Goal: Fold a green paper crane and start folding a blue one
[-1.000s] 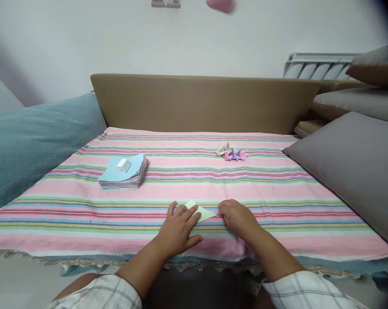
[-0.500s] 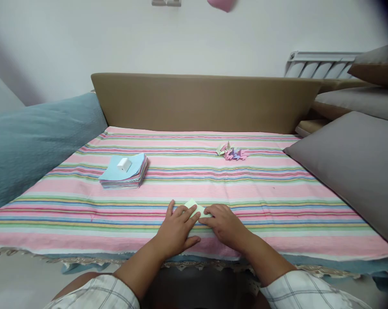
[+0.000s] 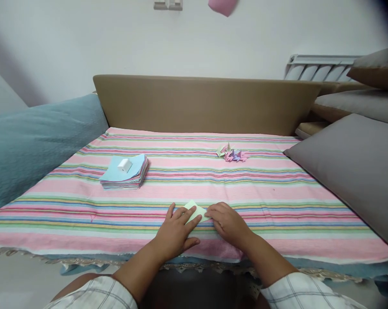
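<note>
Pale green folded paper (image 3: 196, 210), pointed at right, left hand (image 3: 176, 231) spread over it, right hand (image 3: 228, 223) pinching its tip

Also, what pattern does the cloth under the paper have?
Multicoloured stripes on pink cloth, best in head view.

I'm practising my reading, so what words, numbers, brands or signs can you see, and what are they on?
No words, numbers, brands or signs can be read here.
White block on the paper stack: a tiny dark mark, too small to make out.
Pale green paper: no writing on the part that shows.
</note>
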### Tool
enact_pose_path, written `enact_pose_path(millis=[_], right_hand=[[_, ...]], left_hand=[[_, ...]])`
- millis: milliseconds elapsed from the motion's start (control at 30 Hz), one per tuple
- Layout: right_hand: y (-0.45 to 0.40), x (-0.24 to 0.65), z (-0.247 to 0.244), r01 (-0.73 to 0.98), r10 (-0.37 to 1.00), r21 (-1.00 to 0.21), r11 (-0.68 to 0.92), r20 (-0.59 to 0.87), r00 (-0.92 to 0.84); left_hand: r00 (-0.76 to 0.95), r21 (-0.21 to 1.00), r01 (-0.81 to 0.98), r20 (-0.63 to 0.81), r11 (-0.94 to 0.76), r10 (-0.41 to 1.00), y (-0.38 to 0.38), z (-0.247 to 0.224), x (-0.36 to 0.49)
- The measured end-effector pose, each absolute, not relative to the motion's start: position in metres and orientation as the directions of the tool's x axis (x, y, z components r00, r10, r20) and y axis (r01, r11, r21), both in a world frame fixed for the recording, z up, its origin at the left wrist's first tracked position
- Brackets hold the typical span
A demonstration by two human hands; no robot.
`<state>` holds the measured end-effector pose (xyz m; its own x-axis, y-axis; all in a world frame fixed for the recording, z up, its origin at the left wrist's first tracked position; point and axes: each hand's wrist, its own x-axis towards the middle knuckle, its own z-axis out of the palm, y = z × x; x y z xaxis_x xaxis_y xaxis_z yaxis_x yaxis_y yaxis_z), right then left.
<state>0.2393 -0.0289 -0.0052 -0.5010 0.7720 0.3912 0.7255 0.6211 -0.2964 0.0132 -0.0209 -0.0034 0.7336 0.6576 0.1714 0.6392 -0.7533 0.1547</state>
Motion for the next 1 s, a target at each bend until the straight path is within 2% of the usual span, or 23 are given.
enact_pose_path(millis=[67, 133, 200, 267, 367, 600, 867, 1000], right_hand=[[-0.029, 0.232, -0.010, 0.685, 0.724, -0.273, 0.675, 0.423, -0.545], [-0.028, 0.228, -0.014, 0.687, 0.716, -0.254, 0.680, 0.433, -0.548], [-0.027, 0.227, -0.017, 0.695, 0.723, -0.257, 0.672, 0.433, -0.538], [-0.026, 0.227, -0.018, 0.695, 0.731, -0.275, 0.664, 0.430, -0.529], [-0.026, 0.227, -0.019, 0.698, 0.747, -0.301, 0.650, 0.424, -0.513], [-0.026, 0.225, -0.020, 0.701, 0.767, -0.338, 0.629, 0.416, -0.488], [-0.025, 0.225, -0.022, 0.699, 0.779, -0.361, 0.617, 0.404, -0.479], [-0.025, 0.225, -0.022, 0.695, 0.772, -0.356, 0.625, 0.418, -0.480]], left_hand=[[0.699, 0.253, 0.648, 0.175, -0.718, 0.693, -0.016, 0.001, 0.008], [0.571, 0.343, 0.717, 0.210, -0.607, 0.793, -0.008, 0.005, 0.000], [0.418, 0.356, 0.804, 0.230, -0.476, 0.879, -0.002, 0.008, -0.009], [0.360, 0.336, 0.852, 0.179, -0.401, 0.916, 0.001, 0.009, -0.016], [0.349, 0.348, 0.864, 0.106, -0.364, 0.931, 0.000, 0.010, -0.017], [0.326, 0.440, 0.835, 0.088, -0.331, 0.941, -0.002, 0.012, -0.009], [0.324, 0.365, 0.869, 0.091, -0.335, 0.942, 0.002, 0.010, -0.009], [0.294, 0.450, 0.844, 0.069, -0.292, 0.953, 0.001, 0.012, -0.007]])
